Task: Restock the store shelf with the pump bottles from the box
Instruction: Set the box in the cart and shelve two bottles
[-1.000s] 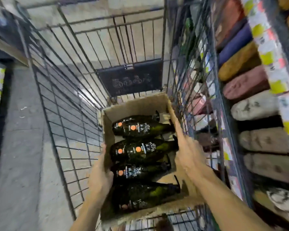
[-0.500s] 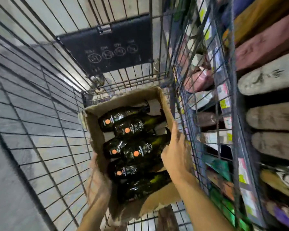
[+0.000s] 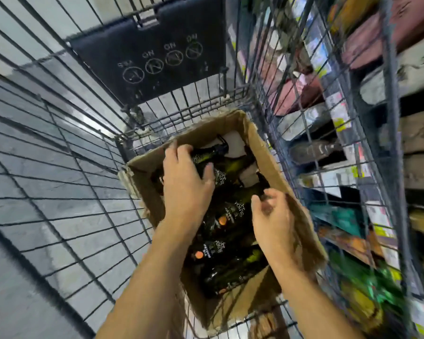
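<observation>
An open cardboard box (image 3: 267, 152) sits in the bottom of a wire trolley. Several dark green pump bottles (image 3: 220, 243) with orange dots and white lettering lie on their sides in it. My left hand (image 3: 184, 177) reaches into the far end of the box, its fingers wrapped over the top bottle (image 3: 206, 152) near its black pump. My right hand (image 3: 272, 221) hovers over the middle bottles by the box's right wall, fingers curled around the neck of a bottle (image 3: 245, 194); the grip itself is blurred.
The trolley's wire walls (image 3: 59, 182) rise on the left, far and right sides. A black placard (image 3: 152, 59) hangs on the far wall. Store shelves (image 3: 377, 143) with packed goods and price tags stand to the right, beyond the wire. Grey floor lies to the left.
Both hands have left the outside walls of the box and gone into it. The left hand has moved onto the top bottle, the right onto a middle bottle's neck. The view has tipped downward.
</observation>
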A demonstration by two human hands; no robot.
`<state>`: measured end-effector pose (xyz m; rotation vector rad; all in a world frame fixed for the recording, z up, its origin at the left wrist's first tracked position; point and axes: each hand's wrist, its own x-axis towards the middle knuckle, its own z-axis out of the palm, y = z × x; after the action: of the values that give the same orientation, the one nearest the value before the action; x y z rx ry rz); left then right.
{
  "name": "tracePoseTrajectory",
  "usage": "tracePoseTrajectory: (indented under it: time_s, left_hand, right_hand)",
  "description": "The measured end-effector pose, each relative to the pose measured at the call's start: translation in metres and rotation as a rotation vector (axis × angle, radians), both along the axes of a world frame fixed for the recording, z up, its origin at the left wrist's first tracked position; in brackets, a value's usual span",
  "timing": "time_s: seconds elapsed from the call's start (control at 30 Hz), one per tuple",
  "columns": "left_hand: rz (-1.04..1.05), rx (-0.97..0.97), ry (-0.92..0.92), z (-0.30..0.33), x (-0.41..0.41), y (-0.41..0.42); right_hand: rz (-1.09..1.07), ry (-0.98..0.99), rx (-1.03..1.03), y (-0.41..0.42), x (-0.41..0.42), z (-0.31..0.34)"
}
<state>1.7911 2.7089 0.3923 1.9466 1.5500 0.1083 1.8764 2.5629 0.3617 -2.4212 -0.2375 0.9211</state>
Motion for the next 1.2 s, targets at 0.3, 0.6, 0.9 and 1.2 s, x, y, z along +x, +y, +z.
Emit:
tracePoseTrajectory:
  time_s: [0.3,0.6,0.9,1.2]
  left_hand:
    - [-0.715,-0.201,0.240,-0.052,0.009,0.037]
    - [-0.897,-0.408,0.543,-0.071,0.039,0.046]
    - [-0.873,-0.404,0.543,-0.058,0.031,0.044]
    - [-0.900,-0.175,0.099,0.108,-0.016,0.038]
  right_hand:
    - [-0.386,0.317,-0.364,0.025,-0.041,-0.038]
    - [-0.721,0.539,-0.119,0.023,-0.030,-0.035]
    - [-0.588,0.477,0.002,0.007,-0.044,-0.025]
    - [-0.429,0.188,0.251,-0.015,-0.042,0.132]
